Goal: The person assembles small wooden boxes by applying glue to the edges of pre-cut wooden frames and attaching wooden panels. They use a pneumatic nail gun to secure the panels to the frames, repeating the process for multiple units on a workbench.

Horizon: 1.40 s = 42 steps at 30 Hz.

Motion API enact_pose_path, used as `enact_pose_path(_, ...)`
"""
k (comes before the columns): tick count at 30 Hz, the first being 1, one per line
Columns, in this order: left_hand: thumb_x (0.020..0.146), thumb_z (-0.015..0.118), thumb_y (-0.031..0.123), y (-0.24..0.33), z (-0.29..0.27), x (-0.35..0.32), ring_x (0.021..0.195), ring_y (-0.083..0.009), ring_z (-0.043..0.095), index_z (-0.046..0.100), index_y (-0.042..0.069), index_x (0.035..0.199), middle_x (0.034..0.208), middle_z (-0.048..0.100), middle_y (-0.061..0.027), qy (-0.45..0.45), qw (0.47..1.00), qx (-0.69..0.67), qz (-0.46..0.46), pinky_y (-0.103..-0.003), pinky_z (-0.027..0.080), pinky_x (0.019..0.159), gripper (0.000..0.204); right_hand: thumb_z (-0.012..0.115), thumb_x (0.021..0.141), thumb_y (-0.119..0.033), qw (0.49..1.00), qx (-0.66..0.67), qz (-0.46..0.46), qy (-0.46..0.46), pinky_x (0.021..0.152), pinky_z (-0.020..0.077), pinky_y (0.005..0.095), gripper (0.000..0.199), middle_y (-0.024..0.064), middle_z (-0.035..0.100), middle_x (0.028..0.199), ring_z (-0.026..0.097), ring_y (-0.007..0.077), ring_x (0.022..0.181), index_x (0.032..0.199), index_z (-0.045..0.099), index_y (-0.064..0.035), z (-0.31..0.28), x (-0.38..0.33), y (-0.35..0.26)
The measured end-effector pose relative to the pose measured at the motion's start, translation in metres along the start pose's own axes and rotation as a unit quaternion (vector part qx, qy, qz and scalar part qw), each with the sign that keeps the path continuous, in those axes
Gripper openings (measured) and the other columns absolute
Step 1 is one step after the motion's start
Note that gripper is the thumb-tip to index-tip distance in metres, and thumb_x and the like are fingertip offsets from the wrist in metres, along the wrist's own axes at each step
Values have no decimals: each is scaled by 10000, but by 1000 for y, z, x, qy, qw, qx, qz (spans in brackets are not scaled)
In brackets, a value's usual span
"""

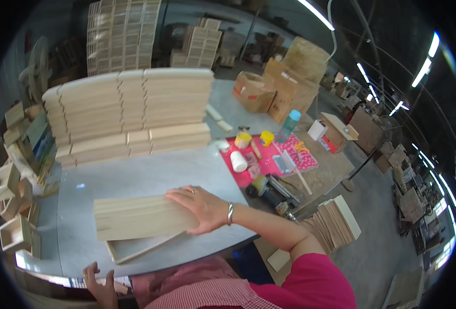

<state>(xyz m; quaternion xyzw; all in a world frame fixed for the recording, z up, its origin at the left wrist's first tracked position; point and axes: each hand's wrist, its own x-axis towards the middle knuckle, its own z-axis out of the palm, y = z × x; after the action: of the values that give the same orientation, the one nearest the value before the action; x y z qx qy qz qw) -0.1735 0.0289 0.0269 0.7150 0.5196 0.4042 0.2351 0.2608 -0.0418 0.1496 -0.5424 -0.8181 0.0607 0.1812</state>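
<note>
A flat pale wooden board point(135, 219) lies over a shallow wooden frame point(140, 253) on the grey tabletop, set askew so that the frame's near side shows. My right hand point(202, 208) spans the board's right end, fingers at its far edge and thumb at its near edge. Beyond the near table edge, at lower left, my left hand point(100, 286) is empty with its fingers apart and curved. Behind the board, several stacks of pale wooden pieces point(130, 108) stand in a long row across the table point(104, 177).
Right of the board are a pink mat point(246, 177), yellow tubs point(242, 140), a white bottle point(238, 161), a power tool point(269, 190) and a teal bottle point(289, 126). Small wooden boxes point(15, 234) stand at left. Thin boards point(331, 226) are piled at lower right. Cardboard boxes point(290, 87) stand behind.
</note>
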Motion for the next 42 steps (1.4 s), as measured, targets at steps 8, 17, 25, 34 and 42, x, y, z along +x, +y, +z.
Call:
enact_pose_path(8,787,820,100,16,15,29,960,-230,650,704,-24,1087,996,680,-118,-100,995,-11,9,-339,505,885,345,855,618,-262,997,-23,-5,-76,1173,341,496,1071,236,461,1502,438,419,1378,1538,369,-9,10,7,-1)
enact_pose_path(17,786,850,182,20,9,20,927,-221,702,735,-2,1129,1020,714,-128,-128,989,44,-56,-345,558,852,405,835,593,-195,993,3,-49,-110,1128,388,461,1032,181,507,1488,477,371,1353,1516,403,-27,36,42,-11)
enact_pose_path(25,821,818,133,31,29,16,810,-216,713,763,-12,1022,910,722,-129,-81,994,62,-26,-335,562,759,254,816,595,-158,989,19,-14,-144,1187,348,448,1030,190,481,1511,452,380,1386,1526,391,-40,43,42,11)
enact_pose_path(34,865,775,80,28,34,12,790,-234,706,759,-37,1009,903,725,-135,-57,990,119,45,-342,543,726,186,807,685,-250,987,-7,-49,-150,1205,328,451,932,179,494,1509,459,323,1406,1507,415,-55,65,45,33)
enact_pose_path(42,883,761,90,33,33,12,806,-239,703,759,-37,1017,910,726,-133,-71,988,136,30,-341,532,748,185,801,707,-261,986,-42,-33,-161,1223,316,465,936,158,455,1544,456,312,1410,1521,387,-58,75,37,31)
